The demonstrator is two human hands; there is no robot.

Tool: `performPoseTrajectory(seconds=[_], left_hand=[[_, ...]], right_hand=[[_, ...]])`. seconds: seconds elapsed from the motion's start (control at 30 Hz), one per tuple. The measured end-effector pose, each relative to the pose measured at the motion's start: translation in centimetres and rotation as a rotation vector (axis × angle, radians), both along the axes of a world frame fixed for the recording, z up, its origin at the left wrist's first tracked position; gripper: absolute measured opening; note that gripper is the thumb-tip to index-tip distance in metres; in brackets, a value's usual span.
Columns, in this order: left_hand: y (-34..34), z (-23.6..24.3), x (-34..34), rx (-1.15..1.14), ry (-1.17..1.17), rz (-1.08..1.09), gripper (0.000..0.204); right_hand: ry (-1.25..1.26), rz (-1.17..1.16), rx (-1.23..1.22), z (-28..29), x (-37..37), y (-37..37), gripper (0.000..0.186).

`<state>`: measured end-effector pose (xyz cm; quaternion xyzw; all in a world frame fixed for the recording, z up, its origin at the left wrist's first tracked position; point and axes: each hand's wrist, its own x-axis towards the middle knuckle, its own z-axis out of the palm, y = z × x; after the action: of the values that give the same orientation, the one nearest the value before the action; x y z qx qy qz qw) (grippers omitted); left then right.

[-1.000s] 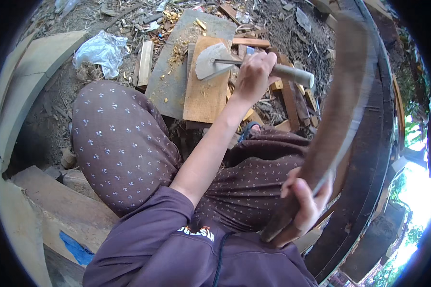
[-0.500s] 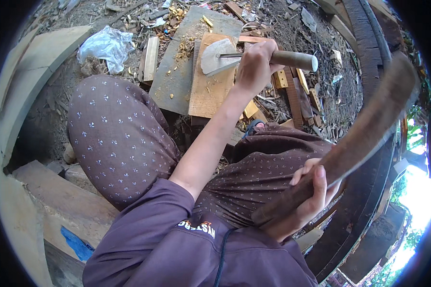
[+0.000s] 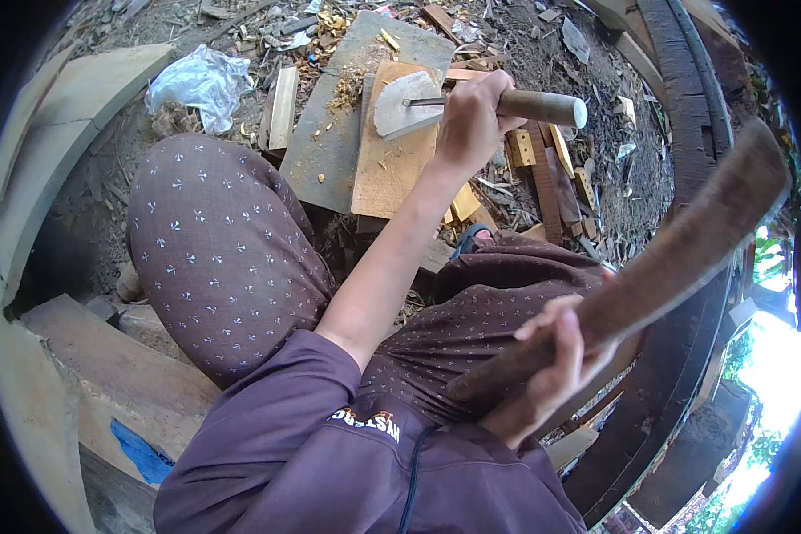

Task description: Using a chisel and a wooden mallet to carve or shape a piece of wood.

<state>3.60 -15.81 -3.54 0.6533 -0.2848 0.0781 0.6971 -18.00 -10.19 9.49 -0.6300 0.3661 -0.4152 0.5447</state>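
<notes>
My left hand (image 3: 470, 120) is closed round a chisel (image 3: 547, 109) with a round wooden handle, pale at its butt end. The chisel lies nearly level, its thin metal shank pointing left and its tip touching a pale, wedge-shaped piece (image 3: 408, 96) that looks like wood. That piece rests on a flat wooden board (image 3: 383, 182), which lies on a larger grey slab (image 3: 316, 160). Close to my body, my right hand (image 3: 565, 360) grips a long, curved wooden club (image 3: 676, 245). The club's thick end is raised at the right, apart from the chisel handle.
Yellowish chips (image 3: 347, 89) are scattered over the slab. A crumpled plastic bag (image 3: 203, 87) and a short batten (image 3: 283, 107) lie left of it, and wood offcuts (image 3: 543, 182) on the right. Large curved timbers (image 3: 80, 107) stand at the left, a dark beam (image 3: 676, 89) at the right.
The club's raised end has swung a little down and right, while my right hand has shifted slightly left. The chisel handle's butt has moved slightly left; its tip stays on the pale piece.
</notes>
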Motion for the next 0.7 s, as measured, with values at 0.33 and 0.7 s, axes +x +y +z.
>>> performPoseTrajectory(seconds=[0.33, 0.7], left_hand=[[0.7, 0.2, 0.3, 0.021, 0.002, 0.013, 0.025], [0.9, -0.2, 0.1, 0.020, -0.013, -0.019, 0.028]], right_hand=[[0.120, 0.062, 0.169, 1.7, -0.5, -0.9, 0.045], [0.103, 0.085, 0.164, 1.7, -0.1, -0.5, 0.055]])
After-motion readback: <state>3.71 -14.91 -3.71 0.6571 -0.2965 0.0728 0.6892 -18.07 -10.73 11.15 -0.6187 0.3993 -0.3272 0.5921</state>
